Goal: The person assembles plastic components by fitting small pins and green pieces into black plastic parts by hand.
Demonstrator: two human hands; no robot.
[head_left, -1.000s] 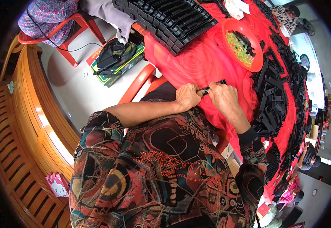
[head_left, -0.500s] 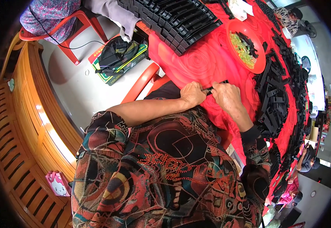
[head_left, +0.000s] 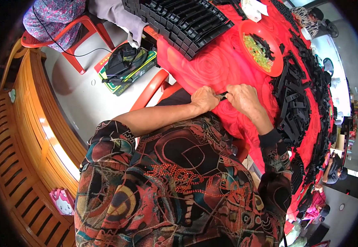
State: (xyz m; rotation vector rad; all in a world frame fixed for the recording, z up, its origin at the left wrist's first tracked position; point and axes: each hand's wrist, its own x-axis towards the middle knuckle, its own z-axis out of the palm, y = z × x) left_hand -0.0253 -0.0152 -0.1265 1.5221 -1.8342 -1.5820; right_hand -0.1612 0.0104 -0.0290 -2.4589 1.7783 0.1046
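Above the near edge of the red-covered table, my left hand (head_left: pixel 205 99) and my right hand (head_left: pixel 242 97) are closed close together. A small black piece (head_left: pixel 223 95) shows between their fingertips, and both hands grip it. Most of it is hidden by the fingers, so its exact kind is unclear. Beyond my right hand stands an orange-red bowl (head_left: pixel 278 61) with small yellow-green pieces (head_left: pixel 256 50) and some black strips (head_left: pixel 266 46) in it. To the right of that hand lies a loose heap of black plastic parts (head_left: pixel 293 108).
A stack of ribbed black plastic parts (head_left: pixel 179 25) covers the far left of the red tablecloth (head_left: pixel 212 61). A red chair (head_left: pixel 152 88) is at my left, with a bag-topped box (head_left: pixel 125 66) on the floor. A wooden bench (head_left: pixel 39 164) runs along the left. Other people sit further off.
My hands stay closed together on the small black piece, with the right hand slightly turned and raised. The whole view has shifted slightly.
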